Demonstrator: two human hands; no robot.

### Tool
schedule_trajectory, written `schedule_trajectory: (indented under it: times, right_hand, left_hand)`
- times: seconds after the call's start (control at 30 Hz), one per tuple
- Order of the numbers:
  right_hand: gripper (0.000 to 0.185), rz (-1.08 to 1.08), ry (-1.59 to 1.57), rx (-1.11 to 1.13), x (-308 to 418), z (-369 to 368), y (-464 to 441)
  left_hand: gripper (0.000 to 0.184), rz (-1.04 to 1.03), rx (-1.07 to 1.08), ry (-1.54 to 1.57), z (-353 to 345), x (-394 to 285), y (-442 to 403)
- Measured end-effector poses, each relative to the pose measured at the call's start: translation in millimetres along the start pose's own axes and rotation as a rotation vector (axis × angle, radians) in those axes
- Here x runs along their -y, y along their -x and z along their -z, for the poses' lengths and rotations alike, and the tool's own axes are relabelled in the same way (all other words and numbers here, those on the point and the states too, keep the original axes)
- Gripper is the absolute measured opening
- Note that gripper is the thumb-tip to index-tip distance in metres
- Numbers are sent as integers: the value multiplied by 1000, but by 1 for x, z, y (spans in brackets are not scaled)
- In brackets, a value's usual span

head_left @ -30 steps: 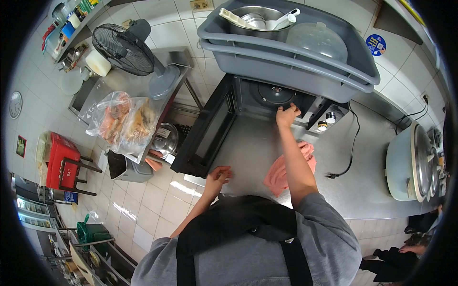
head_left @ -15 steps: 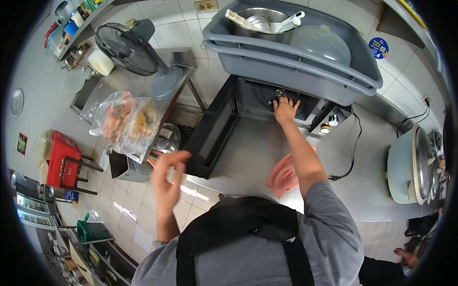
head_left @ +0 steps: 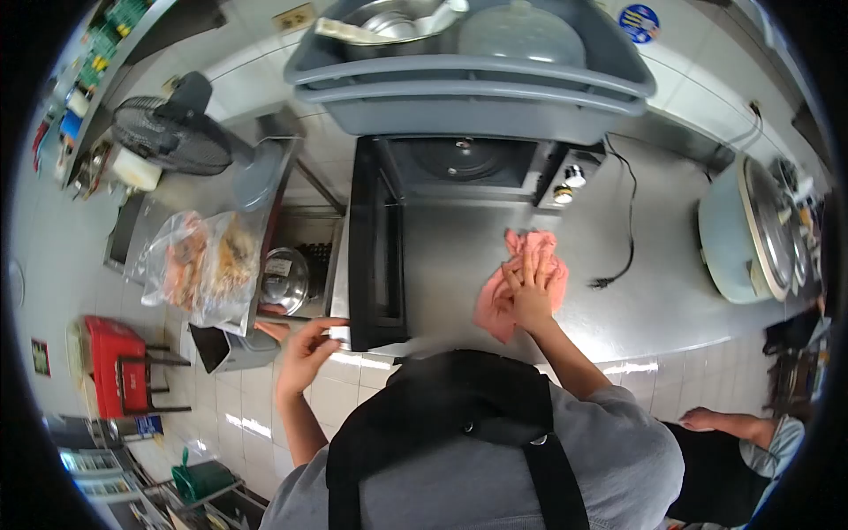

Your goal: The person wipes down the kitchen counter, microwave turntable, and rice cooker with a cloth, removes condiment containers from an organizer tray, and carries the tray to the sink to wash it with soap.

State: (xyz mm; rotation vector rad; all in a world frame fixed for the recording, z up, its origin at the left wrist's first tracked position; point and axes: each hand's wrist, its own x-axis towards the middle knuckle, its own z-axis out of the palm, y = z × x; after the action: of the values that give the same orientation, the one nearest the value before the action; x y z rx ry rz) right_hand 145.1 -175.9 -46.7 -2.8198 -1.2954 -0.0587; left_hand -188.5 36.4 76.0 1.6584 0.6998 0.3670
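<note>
The microwave oven (head_left: 468, 187) has its black door (head_left: 378, 256) swung open toward me. My left hand (head_left: 302, 358) is at the door's free end, fingers curled around a pale, shiny handle (head_left: 339, 334). On the steel counter in front of the oven lies a crumpled pink cloth (head_left: 496, 305). My right hand (head_left: 532, 305) rests on top of this cloth, fingers spread and pointing away from me. The oven's dark interior shows a round plate area with a small metal hub.
Stacked grey tubs (head_left: 477, 102) holding pots and a lid sit on the microwave. A loose power cord (head_left: 632, 212) lies right of it, near a large cooker (head_left: 738, 230). On the left table are bagged food (head_left: 199, 265) and a fan (head_left: 172, 132). Another person's arm (head_left: 738, 427) shows lower right.
My right hand has come out of the microwave and down onto the pink cloth. My left hand, raised and blurred before, has moved to the door handle. The view has shifted.
</note>
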Motion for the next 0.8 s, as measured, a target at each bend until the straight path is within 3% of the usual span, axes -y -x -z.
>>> schedule_trajectory:
  times: [0.07,0.1,0.17,0.2,0.27,0.3,0.37,0.4,0.47,0.63,0.73,0.8]
  right_hand:
    - [46,116,-3,-285,-37,-52,6]
    - [46,96,1,-282,-56,-62,6]
    - [30,24,-663,-385,-93,-67,-15]
    - [30,13,-662,-391,-105,-59,-20]
    - [20,-316,-1083,-307,-123,-20,-21]
    - [20,-325,-1080,-317,-133,3,-15]
    - [20,-506,-1489,-206,-148,47,1]
    - [20,-511,-1490,-216,-150,59,7]
    - [25,-465,-1482,-493,-152,75,20]
    - [28,-497,-1479,-533,-164,74,37]
    - [28,-576,-1768,-504,-164,56,33]
    - [31,-587,-1784,-429,-159,48,26]
  left_hand:
    - [33,-7,212,-13,-23,-9,-20]
    - [33,-83,287,-109,-42,-23,-33]
    - [35,-70,388,-99,-85,-40,-63]
    - [36,-87,402,-67,-110,-45,-78]
    - [35,-138,370,6,-161,-53,-108]
    - [34,-252,305,-58,-186,-44,-129]
    - [32,-328,291,-85,-223,-42,-173]
    - [30,-404,304,-104,-236,-29,-205]
    - [27,-395,366,-63,-251,-49,-236]
    - [25,-486,114,-227,-281,-52,-299]
    - [23,-523,34,-349,-285,-56,-305]
    - [24,-525,-27,-397,-289,-55,-303]
